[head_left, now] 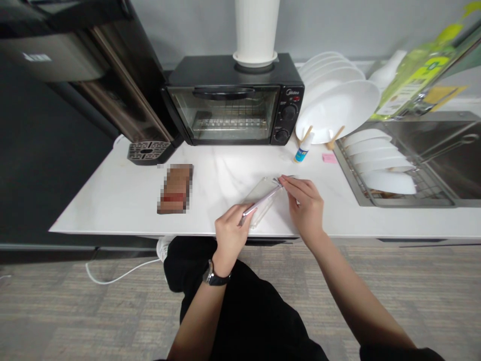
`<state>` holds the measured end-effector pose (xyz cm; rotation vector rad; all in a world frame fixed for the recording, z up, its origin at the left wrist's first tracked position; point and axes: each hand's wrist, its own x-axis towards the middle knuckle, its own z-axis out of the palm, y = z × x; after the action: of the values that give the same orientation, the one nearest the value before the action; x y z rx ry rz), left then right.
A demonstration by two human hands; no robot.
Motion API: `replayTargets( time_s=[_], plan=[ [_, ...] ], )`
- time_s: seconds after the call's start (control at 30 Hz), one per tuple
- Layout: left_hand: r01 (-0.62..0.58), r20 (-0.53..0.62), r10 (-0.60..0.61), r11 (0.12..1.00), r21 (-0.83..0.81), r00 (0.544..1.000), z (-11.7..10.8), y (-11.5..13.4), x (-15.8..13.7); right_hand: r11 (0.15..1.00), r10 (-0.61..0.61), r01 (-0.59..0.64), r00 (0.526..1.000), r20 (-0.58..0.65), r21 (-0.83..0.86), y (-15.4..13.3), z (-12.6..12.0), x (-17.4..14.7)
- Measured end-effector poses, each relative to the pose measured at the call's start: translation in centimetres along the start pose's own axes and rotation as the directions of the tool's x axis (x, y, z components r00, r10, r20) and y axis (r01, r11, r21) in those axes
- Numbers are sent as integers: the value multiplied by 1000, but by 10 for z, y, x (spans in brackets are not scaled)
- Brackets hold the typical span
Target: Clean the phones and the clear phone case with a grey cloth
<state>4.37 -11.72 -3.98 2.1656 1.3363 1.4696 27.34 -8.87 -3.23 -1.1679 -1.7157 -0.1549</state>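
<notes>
A slim, light purple phone (262, 200) is tilted nearly edge-on above the counter. My left hand (232, 225) is closed on its near left end, thumb and fingers pinching the edge. My right hand (306, 203) is closed at the far right end, its fingertips pressed together on the phone's corner. Whether those fingertips also hold something thin cannot be made out. Under the phone lies a clear phone case (256, 219), partly covered by it. A small blue-and-white bottle (301, 152) stands beyond my right hand, close to a pink slip (329, 158).
A brown, blurred-out flat object (175, 188) lies left on the white counter (124, 205). Behind are a dispenser machine (148, 150) and a black toaster oven (229, 115). White plates (338, 108) stand racked at right, beside a sink (447, 150) holding white bowls (387, 181).
</notes>
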Motion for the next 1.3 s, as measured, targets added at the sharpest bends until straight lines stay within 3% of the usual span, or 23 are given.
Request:
replayTargets(
  time_s=[0.23,0.43,0.57,0.73,0.87,0.97,1.03,1.3],
  plan=[
    [-177,47,177,984,12,983,0,-7,-7,999,-20,21,1000,7,-44,-6,-12,-11],
    [-155,25,154,987,44,988,1,-4,-6,992,-89,84,995,48,92,-33,-3,-20],
    [-156,-18,159,981,113,987,2,-4,-4,968,-77,52,993,94,247,-61,5,-31],
    [-139,-64,148,982,131,987,3,-6,-3,963,-103,48,975,198,264,-74,9,-32],
    [-118,-67,126,986,117,990,3,-4,-1,953,-129,102,989,78,284,-65,16,-27],
    [-98,-50,103,991,86,993,2,0,0,952,-93,72,994,54,299,-53,18,-24],
    [-86,-36,89,995,58,995,2,2,0,963,-55,34,996,71,267,-43,15,-21],
    [-90,-12,90,996,20,996,3,-2,-7,995,-66,68,997,-33,76,3,3,-4]
  ],
)
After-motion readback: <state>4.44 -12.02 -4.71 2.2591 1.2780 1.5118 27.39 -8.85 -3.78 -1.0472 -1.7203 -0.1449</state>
